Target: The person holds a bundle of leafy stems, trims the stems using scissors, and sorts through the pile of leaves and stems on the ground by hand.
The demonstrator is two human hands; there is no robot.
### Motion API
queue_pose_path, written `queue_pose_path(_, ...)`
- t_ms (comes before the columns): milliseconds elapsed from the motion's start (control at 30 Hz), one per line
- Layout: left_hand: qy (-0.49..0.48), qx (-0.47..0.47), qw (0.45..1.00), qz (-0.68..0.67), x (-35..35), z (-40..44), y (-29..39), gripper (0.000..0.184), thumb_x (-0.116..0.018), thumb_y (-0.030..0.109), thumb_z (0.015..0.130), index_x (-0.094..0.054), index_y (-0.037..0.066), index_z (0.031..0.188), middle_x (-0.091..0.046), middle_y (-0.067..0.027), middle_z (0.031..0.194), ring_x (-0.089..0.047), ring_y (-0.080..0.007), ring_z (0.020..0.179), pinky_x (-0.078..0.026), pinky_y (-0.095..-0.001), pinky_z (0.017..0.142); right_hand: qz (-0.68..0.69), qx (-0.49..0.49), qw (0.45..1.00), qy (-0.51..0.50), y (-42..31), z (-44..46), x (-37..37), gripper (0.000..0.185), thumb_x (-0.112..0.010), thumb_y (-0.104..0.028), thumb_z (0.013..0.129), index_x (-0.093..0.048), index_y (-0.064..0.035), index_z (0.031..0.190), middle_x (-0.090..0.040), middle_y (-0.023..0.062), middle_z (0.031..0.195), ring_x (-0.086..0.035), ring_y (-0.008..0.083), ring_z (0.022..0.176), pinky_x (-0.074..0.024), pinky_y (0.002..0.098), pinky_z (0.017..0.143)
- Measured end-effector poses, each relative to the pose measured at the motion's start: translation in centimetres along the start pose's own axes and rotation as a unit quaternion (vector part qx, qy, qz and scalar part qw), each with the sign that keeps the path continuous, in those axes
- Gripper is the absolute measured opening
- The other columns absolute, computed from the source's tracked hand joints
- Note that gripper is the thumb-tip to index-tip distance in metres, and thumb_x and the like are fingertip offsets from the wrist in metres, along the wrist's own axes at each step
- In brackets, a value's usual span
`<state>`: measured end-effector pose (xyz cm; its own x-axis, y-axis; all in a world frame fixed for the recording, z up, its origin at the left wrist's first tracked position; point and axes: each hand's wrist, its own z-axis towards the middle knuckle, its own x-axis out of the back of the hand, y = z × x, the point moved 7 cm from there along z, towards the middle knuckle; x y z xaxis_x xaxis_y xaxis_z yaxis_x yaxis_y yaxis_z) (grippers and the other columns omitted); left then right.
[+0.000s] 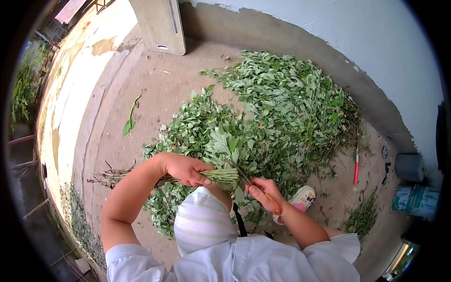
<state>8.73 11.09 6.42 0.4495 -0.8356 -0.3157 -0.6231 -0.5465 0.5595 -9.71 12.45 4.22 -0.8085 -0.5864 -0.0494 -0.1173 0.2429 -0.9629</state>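
Stem bundle point(224, 176) lies crosswise in the left hand point(184, 170), gripped from above with fingers curled over the stalks. Pale ends poke out on the side facing the right hand point(264, 192), roughly flush; the hold probably serves to keep them level and together. Right hand closed round an orange-handled tool point(277, 208), scissors by the look of the loop, dark blade slanting up beside those ends; whether it touches them, cannot tell. Knee point(202, 214) just below the left hand, perhaps a handy rest; contact unclear. Brown twiggy ends point(110, 177) beyond the left wrist, maybe of the same bundle; forearm hides the join. Leafy heap point(286, 94) spread over the floor point(155, 84) ahead of both hands, near edge almost under them, likely for short reach. Red-handled tool point(356, 171) on the floor, well right of the right hand. Loose sprig point(128, 127) ahead and left of the left hand.
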Motion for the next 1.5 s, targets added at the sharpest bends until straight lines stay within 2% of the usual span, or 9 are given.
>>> queue_pose_path(167,0.165,-0.033,0.973,-0.158,6.5,-7.4,-5.0,0.016,-0.047,0.020,0.088,-0.042,0.009,0.099,-0.030,0.0060,0.059,-0.025,-0.0030,0.047,-0.021,-0.0183,0.039,0.245,-0.089,0.955,0.143,1.5,-1.5,8.0,0.031,-0.048,-0.032,0.087,-0.046,-0.0017,0.086,-0.035,-0.0038,0.055,-0.030,0.0035,0.050,-0.0257,0.0193,0.044)
queue_pose_path(400,0.161,-0.094,0.967,-0.174,4.7,-3.9,-2.1,0.016,-0.048,0.020,0.088,-0.039,0.011,0.099,-0.029,0.0064,0.059,-0.026,-0.0032,0.048,-0.022,-0.0187,0.040,-0.555,-0.118,0.824,-0.006,4.6,4.8,4.1,0.091,-0.058,-0.067,0.061,-0.038,0.0061,0.112,-0.049,0.0255,0.109,-0.049,0.0345,0.102,-0.0388,0.0377,0.087)
queue_pose_path(633,0.133,-0.094,0.984,-0.067,2.7,-3.3,0.8,0.022,-0.051,0.024,0.087,-0.043,0.009,0.101,-0.036,0.0049,0.061,-0.034,-0.0052,0.052,-0.030,-0.0207,0.045,-0.432,-0.288,0.846,-0.120,6.7,3.0,4.0,0.069,-0.053,-0.062,0.070,-0.046,-0.0028,0.106,-0.058,0.0210,0.091,-0.058,0.0325,0.083,-0.0435,0.0348,0.076)
queue_pose_path(767,0.227,-0.109,0.959,0.132,2.4,-2.1,1.1,0.030,-0.049,0.026,0.087,-0.042,0.004,0.107,-0.045,-0.0017,0.064,-0.043,-0.0114,0.057,-0.038,-0.0258,0.054,-0.059,-0.108,0.992,0.033,5.1,2.6,3.3,0.053,-0.055,-0.053,0.075,-0.048,-0.0038,0.094,-0.059,0.0208,0.079,-0.058,0.0336,0.078,-0.0437,0.0333,0.064)
queue_pose_path(1067,0.331,-0.094,0.838,0.424,-1.5,-3.1,5.7,0.026,-0.050,0.025,0.083,-0.037,0.003,0.090,-0.054,-0.0189,0.062,-0.053,-0.0391,0.064,-0.041,-0.0468,0.057,-0.434,-0.369,0.822,-0.009,13.3,-1.4,5.2,0.067,-0.058,-0.045,0.074,-0.040,0.0078,0.111,-0.060,0.0175,0.088,-0.060,0.0307,0.077,-0.0474,0.0352,0.066)
queue_pose_path(1133,0.344,-0.086,0.814,0.460,-2.4,-3.2,6.5,0.025,-0.050,0.025,0.082,-0.038,0.004,0.089,-0.054,-0.0183,0.062,-0.054,-0.0380,0.064,-0.042,-0.0463,0.057,-0.484,-0.309,0.818,-0.009,14.4,-1.8,4.9,0.063,-0.056,-0.049,0.074,-0.042,-0.0029,0.115,-0.060,0.0144,0.087,-0.060,0.0260,0.081,-0.0462,0.0360,0.071)
queue_pose_path(1200,0.343,-0.092,0.799,0.486,-3.4,-3.0,6.9,0.025,-0.050,0.026,0.083,-0.038,0.004,0.089,-0.055,-0.0180,0.062,-0.054,-0.0377,0.064,-0.042,-0.0462,0.057,-0.112,-0.140,0.977,0.113,8.4,-0.5,4.5,0.071,-0.052,-0.054,0.074,-0.032,-0.0120,0.128,-0.059,0.0110,0.098,-0.057,0.0237,0.089,-0.0432,0.0344,0.078)
queue_pose_path(1333,0.354,-0.097,0.766,0.528,-5.1,-2.7,8.2,0.028,-0.050,0.030,0.083,-0.039,0.005,0.089,-0.055,-0.0171,0.063,-0.055,-0.0370,0.063,-0.042,-0.0461,0.056,0.278,0.075,0.954,0.089,-3.5,-0.5,3.1,0.067,-0.052,-0.034,0.083,-0.016,-0.0128,0.136,-0.050,0.0134,0.110,-0.052,0.0198,0.094,-0.0387,0.0278,0.084)
queue_pose_path(1500,0.363,-0.090,0.758,0.534,-7.4,-3.0,10.2,0.032,-0.048,0.036,0.084,-0.042,0.004,0.086,-0.054,-0.0172,0.060,-0.054,-0.0372,0.061,-0.041,-0.0456,0.055,0.181,0.144,0.964,0.132,-7.3,-0.6,2.3,0.046,-0.046,-0.022,0.088,-0.031,-0.0019,0.126,-0.051,0.0039,0.076,-0.050,0.0112,0.078,-0.0397,0.0269,0.069)
